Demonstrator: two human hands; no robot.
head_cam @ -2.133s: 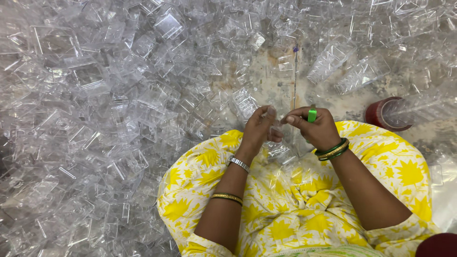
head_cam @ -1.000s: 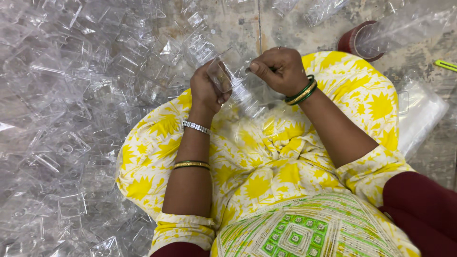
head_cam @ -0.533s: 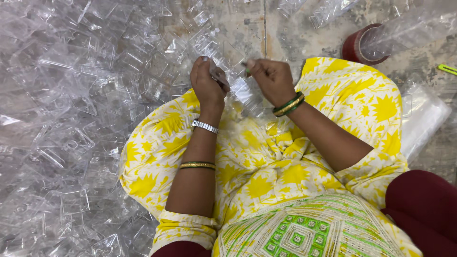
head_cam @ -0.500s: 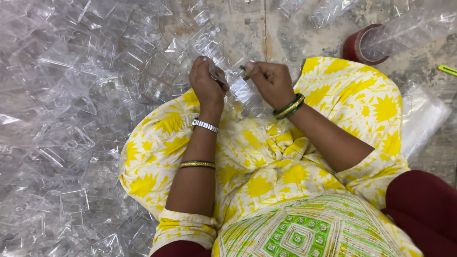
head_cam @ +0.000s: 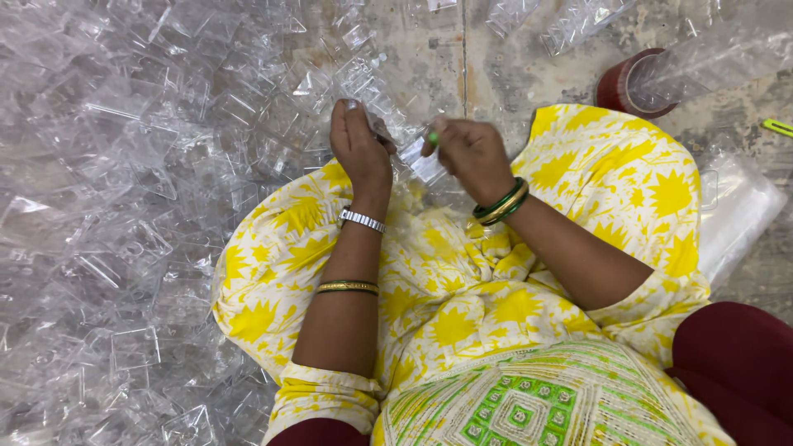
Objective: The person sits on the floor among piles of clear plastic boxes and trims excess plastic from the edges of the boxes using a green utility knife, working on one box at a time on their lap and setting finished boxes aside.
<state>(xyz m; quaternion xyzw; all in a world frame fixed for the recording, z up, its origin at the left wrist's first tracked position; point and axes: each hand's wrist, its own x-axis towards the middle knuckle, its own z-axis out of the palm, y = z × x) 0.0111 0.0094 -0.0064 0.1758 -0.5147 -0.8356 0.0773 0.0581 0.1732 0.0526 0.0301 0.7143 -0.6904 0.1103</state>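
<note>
A heap of clear plastic boxes (head_cam: 124,206) covered the whole left half of the frame and ran on along the top, piled loosely on a grey concrete floor (head_cam: 512,74). Just right of that heap, in the upper middle, the left hand (head_cam: 359,149) was closed around one end of a small clear plastic piece (head_cam: 421,163), its fingers curled and a silver watch band on the wrist below. The piece lay between the two hands, above the yellow flowered cloth (head_cam: 595,182) over the person's lap. The right hand (head_cam: 471,153) was clenched beside it, pinching a small green tool (head_cam: 432,138) at its fingertips and touching the other end of the clear piece; green and gold bangles circled that wrist. Further right, near the top edge, a dark red roll (head_cam: 619,87) stood on the floor with clear plastic against it. At the far right lay a flat clear plastic bag (head_cam: 735,215), and above it a green object (head_cam: 778,127) at the frame's edge.
</note>
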